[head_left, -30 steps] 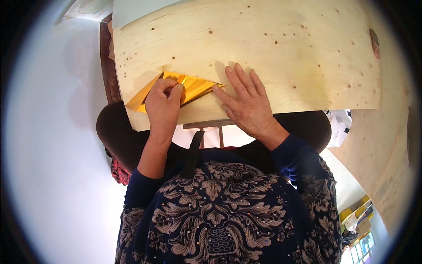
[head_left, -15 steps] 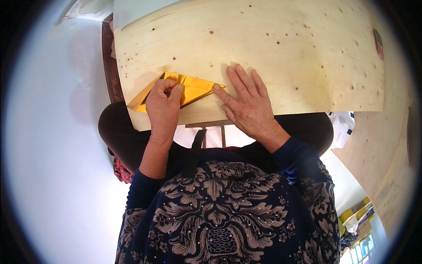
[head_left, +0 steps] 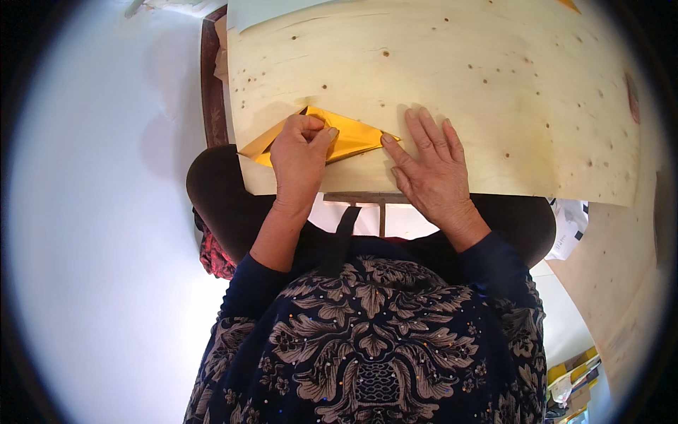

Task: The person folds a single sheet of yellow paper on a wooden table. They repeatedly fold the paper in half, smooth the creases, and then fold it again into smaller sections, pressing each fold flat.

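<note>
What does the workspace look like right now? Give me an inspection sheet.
Surface: pale wooden board with small dark knots, resting across a dark rounded seat.
Job's things: gold paper, folded to a pointed shape, flat on the board's near left part.
Clutter: pale sheet at the board's far edge.
Grippers: left hand curled, pinching the paper; right hand flat on the board, forefinger at the paper's right tip.
Cables: nothing seen.
Surroundings: white floor on the left; papers and stacked yellow things on the right.
</note>
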